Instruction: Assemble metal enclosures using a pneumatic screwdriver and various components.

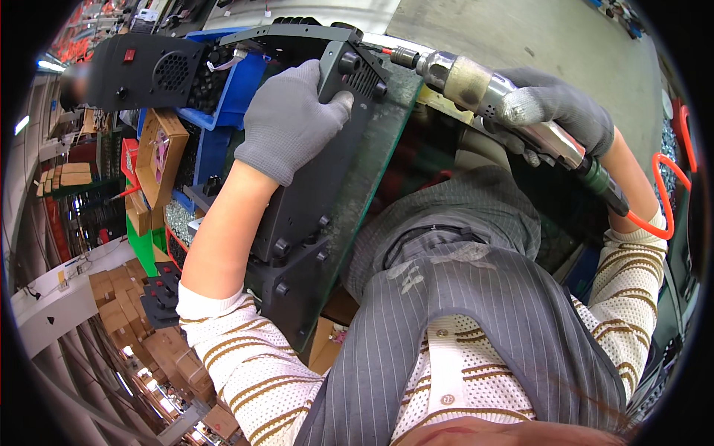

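Observation:
My left hand (294, 123), in a grey knit glove, is closed round the upper edge of a black metal housing (297, 189) with round feet and a vent grille. Its thumb lies by the grille, and the other fingertips are hidden behind the edge. My right hand (554, 111), gloved alike, is wrapped round a silver air screwdriver (465, 80). The tool's bit points left, with its tip close to the housing's upper right corner; contact cannot be made out. A red air hose (654, 225) runs from the tool's rear end.
A green-edged glass worktop (372, 175) carries the housing. Leftward are a blue bin (242, 89) of black parts, an open cardboard box (172, 137) and another black housing (141, 70) with a round vent. Stacked cartons (160, 338) stand farther off at lower left.

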The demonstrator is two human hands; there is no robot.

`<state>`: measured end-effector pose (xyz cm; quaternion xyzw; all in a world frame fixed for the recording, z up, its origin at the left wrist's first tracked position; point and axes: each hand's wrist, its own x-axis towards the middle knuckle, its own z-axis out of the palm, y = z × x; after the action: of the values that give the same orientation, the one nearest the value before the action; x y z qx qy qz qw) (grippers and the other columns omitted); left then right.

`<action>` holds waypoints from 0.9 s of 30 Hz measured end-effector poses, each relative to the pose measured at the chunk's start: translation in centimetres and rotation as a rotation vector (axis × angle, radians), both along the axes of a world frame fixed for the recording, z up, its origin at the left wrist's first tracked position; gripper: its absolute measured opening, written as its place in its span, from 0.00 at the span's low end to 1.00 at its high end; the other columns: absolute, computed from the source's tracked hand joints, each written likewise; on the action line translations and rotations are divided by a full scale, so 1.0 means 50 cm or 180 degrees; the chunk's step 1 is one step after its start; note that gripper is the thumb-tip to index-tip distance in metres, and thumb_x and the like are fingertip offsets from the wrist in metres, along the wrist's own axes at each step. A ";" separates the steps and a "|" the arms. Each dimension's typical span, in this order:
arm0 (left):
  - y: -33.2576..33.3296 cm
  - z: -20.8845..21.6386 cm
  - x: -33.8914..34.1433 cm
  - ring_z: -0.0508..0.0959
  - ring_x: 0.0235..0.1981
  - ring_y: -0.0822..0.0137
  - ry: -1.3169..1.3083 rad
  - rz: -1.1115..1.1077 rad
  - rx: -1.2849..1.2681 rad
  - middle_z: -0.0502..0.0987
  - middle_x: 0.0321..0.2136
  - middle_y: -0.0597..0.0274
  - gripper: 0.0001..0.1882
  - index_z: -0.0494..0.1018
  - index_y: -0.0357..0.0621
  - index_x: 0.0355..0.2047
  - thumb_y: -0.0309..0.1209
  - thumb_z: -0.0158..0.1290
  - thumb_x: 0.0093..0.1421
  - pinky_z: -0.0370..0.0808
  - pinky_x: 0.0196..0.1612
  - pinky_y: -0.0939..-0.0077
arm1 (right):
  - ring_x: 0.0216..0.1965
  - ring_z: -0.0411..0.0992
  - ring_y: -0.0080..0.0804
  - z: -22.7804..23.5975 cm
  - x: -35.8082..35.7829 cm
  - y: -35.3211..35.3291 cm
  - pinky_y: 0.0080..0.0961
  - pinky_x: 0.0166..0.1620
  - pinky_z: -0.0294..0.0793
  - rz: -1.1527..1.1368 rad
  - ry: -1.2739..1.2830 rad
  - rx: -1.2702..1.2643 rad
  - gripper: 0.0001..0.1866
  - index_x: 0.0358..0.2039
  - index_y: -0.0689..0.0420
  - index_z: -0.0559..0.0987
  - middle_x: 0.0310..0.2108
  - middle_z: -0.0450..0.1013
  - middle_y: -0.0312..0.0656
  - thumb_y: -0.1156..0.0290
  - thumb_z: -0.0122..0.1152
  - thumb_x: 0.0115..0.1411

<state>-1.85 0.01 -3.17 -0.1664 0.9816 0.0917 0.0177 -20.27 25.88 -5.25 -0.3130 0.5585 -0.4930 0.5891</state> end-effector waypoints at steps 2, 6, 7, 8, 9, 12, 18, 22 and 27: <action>0.000 0.001 0.000 0.77 0.36 0.49 -0.0038 -0.0025 0.0061 0.77 0.29 0.50 0.19 0.72 0.41 0.33 0.46 0.57 0.54 0.74 0.38 0.58 | 0.19 0.70 0.25 0.002 0.007 -0.002 0.19 0.22 0.72 -0.0110 0.0128 0.0004 0.29 0.46 0.68 0.72 0.25 0.71 0.42 0.56 0.57 0.52; -0.001 0.000 -0.002 0.77 0.36 0.50 0.0016 -0.0064 -0.0050 0.77 0.30 0.50 0.19 0.72 0.41 0.33 0.46 0.56 0.54 0.74 0.38 0.58 | 0.17 0.70 0.22 0.007 0.011 -0.006 0.16 0.19 0.71 -0.0224 0.0141 -0.0028 0.28 0.44 0.68 0.73 0.23 0.71 0.41 0.55 0.57 0.52; -0.002 0.000 -0.003 0.77 0.36 0.50 0.0002 -0.0063 -0.0020 0.77 0.30 0.50 0.19 0.72 0.41 0.33 0.46 0.57 0.54 0.74 0.38 0.58 | 0.19 0.70 0.20 0.008 0.011 -0.006 0.15 0.21 0.70 -0.0158 0.0015 -0.0066 0.25 0.42 0.67 0.74 0.23 0.72 0.40 0.56 0.57 0.55; -0.002 0.000 -0.003 0.77 0.36 0.50 -0.0013 -0.0064 0.0008 0.77 0.30 0.50 0.19 0.72 0.41 0.33 0.46 0.57 0.54 0.75 0.38 0.59 | 0.22 0.70 0.17 0.010 0.011 -0.006 0.14 0.24 0.68 -0.0044 -0.0254 -0.0104 0.20 0.38 0.65 0.77 0.25 0.73 0.38 0.59 0.57 0.59; -0.002 0.000 -0.003 0.77 0.36 0.50 -0.0013 -0.0066 0.0006 0.77 0.30 0.50 0.19 0.72 0.41 0.33 0.46 0.57 0.54 0.75 0.38 0.59 | 0.22 0.70 0.17 0.011 0.011 -0.005 0.14 0.24 0.68 -0.0029 -0.0243 -0.0151 0.20 0.38 0.65 0.77 0.25 0.73 0.38 0.59 0.57 0.59; -0.003 0.000 -0.001 0.78 0.36 0.50 -0.0105 -0.0031 -0.0081 0.77 0.30 0.50 0.19 0.72 0.41 0.33 0.46 0.57 0.53 0.75 0.39 0.59 | 0.23 0.69 0.17 0.014 0.017 -0.002 0.15 0.25 0.69 0.0060 -0.0471 -0.0098 0.19 0.37 0.65 0.78 0.25 0.72 0.37 0.59 0.57 0.59; -0.003 -0.001 -0.001 0.78 0.35 0.50 -0.0057 -0.0099 -0.0081 0.77 0.29 0.50 0.19 0.72 0.41 0.32 0.45 0.57 0.53 0.75 0.38 0.58 | 0.25 0.70 0.17 0.023 0.017 -0.007 0.17 0.29 0.70 -0.0073 -0.0098 -0.0264 0.18 0.37 0.63 0.78 0.25 0.72 0.36 0.60 0.59 0.57; -0.003 -0.002 -0.001 0.78 0.35 0.50 0.0012 -0.0141 -0.0101 0.77 0.28 0.50 0.18 0.72 0.41 0.31 0.45 0.57 0.53 0.75 0.36 0.58 | 0.26 0.71 0.18 0.026 0.013 -0.010 0.16 0.30 0.71 0.0140 -0.0367 -0.0006 0.19 0.38 0.63 0.78 0.25 0.73 0.36 0.59 0.61 0.55; -0.003 -0.002 -0.001 0.78 0.34 0.50 -0.0006 -0.0123 -0.0047 0.77 0.28 0.50 0.18 0.72 0.41 0.30 0.45 0.57 0.53 0.75 0.35 0.58 | 0.27 0.71 0.19 0.031 0.016 -0.014 0.17 0.32 0.72 0.0112 -0.0066 0.0057 0.19 0.38 0.63 0.78 0.26 0.73 0.36 0.59 0.62 0.54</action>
<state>-1.87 -0.15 -3.28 -0.1476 0.9853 0.0840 0.0192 -19.47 25.20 -3.73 -0.3124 0.5512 -0.4808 0.6062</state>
